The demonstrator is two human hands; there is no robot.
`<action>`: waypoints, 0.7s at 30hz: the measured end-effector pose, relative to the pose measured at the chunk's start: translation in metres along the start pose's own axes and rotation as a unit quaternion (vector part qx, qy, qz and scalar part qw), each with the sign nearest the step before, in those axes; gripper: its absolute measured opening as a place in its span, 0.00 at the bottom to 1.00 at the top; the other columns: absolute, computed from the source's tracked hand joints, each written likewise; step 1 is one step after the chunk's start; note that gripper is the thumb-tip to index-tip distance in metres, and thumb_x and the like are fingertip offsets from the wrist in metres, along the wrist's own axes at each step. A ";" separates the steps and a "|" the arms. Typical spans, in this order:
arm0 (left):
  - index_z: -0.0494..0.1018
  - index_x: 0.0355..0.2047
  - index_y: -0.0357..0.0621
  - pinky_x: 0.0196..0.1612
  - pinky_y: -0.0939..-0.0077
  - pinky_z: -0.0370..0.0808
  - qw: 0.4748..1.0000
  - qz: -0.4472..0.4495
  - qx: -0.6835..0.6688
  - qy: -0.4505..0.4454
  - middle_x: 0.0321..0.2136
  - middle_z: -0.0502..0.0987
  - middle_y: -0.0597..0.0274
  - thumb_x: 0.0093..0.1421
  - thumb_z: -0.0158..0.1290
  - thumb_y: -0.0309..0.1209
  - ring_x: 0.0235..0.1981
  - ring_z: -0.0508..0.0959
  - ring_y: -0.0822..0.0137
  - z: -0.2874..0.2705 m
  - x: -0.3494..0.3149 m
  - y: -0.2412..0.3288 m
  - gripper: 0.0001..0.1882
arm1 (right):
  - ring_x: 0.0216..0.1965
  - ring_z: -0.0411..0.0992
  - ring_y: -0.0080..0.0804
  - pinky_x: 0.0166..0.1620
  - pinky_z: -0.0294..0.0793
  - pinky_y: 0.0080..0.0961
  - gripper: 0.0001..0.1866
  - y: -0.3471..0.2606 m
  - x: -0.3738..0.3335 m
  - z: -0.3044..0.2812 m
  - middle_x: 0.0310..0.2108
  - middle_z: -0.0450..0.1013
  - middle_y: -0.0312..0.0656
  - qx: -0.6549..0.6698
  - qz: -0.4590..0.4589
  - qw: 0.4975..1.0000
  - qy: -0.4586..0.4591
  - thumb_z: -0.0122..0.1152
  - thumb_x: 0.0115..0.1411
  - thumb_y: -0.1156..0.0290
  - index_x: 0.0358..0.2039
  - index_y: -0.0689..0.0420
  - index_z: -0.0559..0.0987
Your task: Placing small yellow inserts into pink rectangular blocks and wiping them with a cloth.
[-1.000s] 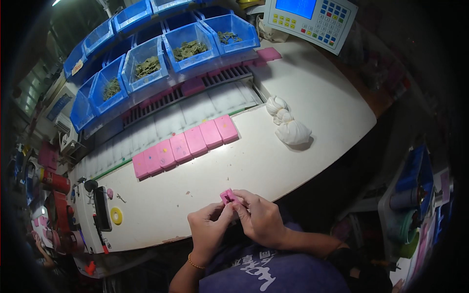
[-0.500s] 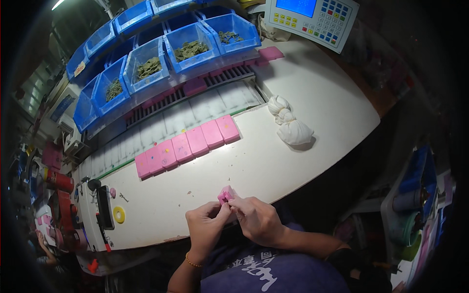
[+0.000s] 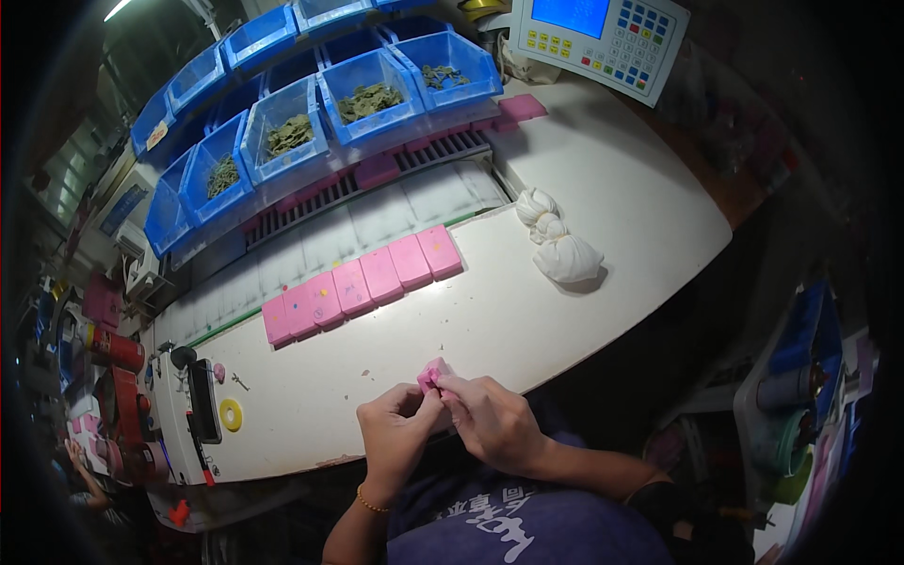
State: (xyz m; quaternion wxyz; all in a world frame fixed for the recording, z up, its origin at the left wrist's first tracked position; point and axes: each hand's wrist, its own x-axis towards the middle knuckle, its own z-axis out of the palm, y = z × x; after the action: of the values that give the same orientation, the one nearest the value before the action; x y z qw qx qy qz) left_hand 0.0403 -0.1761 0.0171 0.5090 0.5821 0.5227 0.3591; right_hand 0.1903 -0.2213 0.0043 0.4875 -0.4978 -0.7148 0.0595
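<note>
Above the table's near edge, both hands hold a small pink rubber mould (image 3: 432,370) between their fingertips. My left hand (image 3: 395,427) pinches its left side with thumb and curled fingers. At its right side, my right hand (image 3: 494,421) presses with thumb and forefinger, and its other fingers are bent. The end of the mould turned toward me shows a parted, uneven face, partly covered by the fingers. Farther off on the white table (image 3: 527,330), a row of several flat pink moulds (image 3: 351,286) lies side by side, some with small coloured marks.
Blue bins (image 3: 371,94) with small greenish pieces stand at the back. A knotted white cloth bundle (image 3: 565,252) sits to the right. A keypad panel with a blue screen (image 3: 603,38) is at the upper right. Yellow tape (image 3: 231,414) and a dark tray (image 3: 202,400) lie left.
The fingers have shifted slightly on the mould, and the dark gap at its near end now looks smaller. Both hands stay in the same place.
</note>
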 end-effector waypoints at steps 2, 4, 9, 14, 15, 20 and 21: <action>0.80 0.30 0.28 0.31 0.83 0.73 1.000 0.002 0.010 0.005 0.23 0.82 0.60 0.58 0.60 0.26 0.26 0.76 0.80 -0.001 0.001 -0.002 0.09 | 0.32 0.75 0.42 0.36 0.77 0.34 0.26 -0.008 0.008 -0.009 0.35 0.73 0.50 0.029 0.082 0.995 -0.051 0.61 0.59 0.77 0.57 0.65 0.66; 0.80 0.31 0.28 0.32 0.83 0.74 0.998 -0.013 -0.053 0.010 0.23 0.82 0.60 0.59 0.59 0.27 0.26 0.77 0.79 -0.003 0.001 -0.005 0.10 | 0.34 0.75 0.43 0.38 0.77 0.34 0.27 -0.005 0.011 -0.010 0.36 0.74 0.52 0.056 0.116 0.989 -0.066 0.61 0.61 0.74 0.59 0.65 0.65; 0.81 0.32 0.28 0.32 0.82 0.74 0.998 -0.025 -0.049 -0.014 0.23 0.82 0.59 0.60 0.58 0.29 0.27 0.78 0.78 -0.007 0.005 -0.005 0.11 | 0.38 0.77 0.46 0.42 0.78 0.36 0.31 -0.002 0.019 -0.017 0.38 0.74 0.55 0.105 0.184 0.970 -0.117 0.62 0.62 0.68 0.62 0.65 0.63; 0.81 0.32 0.28 0.32 0.82 0.75 0.996 -0.050 -0.066 -0.035 0.24 0.83 0.58 0.60 0.58 0.29 0.27 0.79 0.77 -0.010 0.009 -0.001 0.12 | 0.41 0.80 0.49 0.44 0.79 0.38 0.32 0.005 0.025 -0.019 0.41 0.76 0.61 0.184 0.250 0.939 -0.145 0.62 0.62 0.67 0.62 0.65 0.61; 0.81 0.32 0.29 0.32 0.82 0.75 0.996 -0.047 -0.061 -0.038 0.24 0.83 0.58 0.60 0.57 0.29 0.26 0.80 0.77 -0.010 0.010 -0.003 0.12 | 0.41 0.80 0.49 0.44 0.79 0.38 0.32 0.004 0.026 -0.020 0.41 0.76 0.61 0.183 0.250 0.940 -0.146 0.62 0.62 0.67 0.62 0.65 0.61; 0.81 0.32 0.29 0.32 0.83 0.75 0.997 -0.036 -0.056 -0.033 0.23 0.83 0.58 0.60 0.57 0.28 0.25 0.80 0.77 -0.006 0.012 -0.001 0.11 | 0.41 0.79 0.52 0.43 0.79 0.39 0.30 0.003 0.026 -0.019 0.39 0.77 0.62 0.163 0.244 0.946 -0.138 0.59 0.61 0.72 0.62 0.66 0.61; 0.81 0.32 0.28 0.32 0.83 0.75 0.997 -0.039 -0.066 -0.031 0.23 0.83 0.58 0.60 0.57 0.28 0.25 0.79 0.76 -0.005 0.012 -0.002 0.11 | 0.41 0.79 0.52 0.43 0.79 0.39 0.30 0.003 0.026 -0.019 0.39 0.77 0.62 0.163 0.243 0.946 -0.139 0.59 0.61 0.72 0.62 0.66 0.61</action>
State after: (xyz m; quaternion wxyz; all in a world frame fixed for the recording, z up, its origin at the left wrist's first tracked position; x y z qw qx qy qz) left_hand 0.0373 -0.1631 0.0150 0.5762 0.5371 0.5040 0.3543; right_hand 0.2054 -0.2078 0.0289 0.4287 -0.5570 -0.6132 0.3606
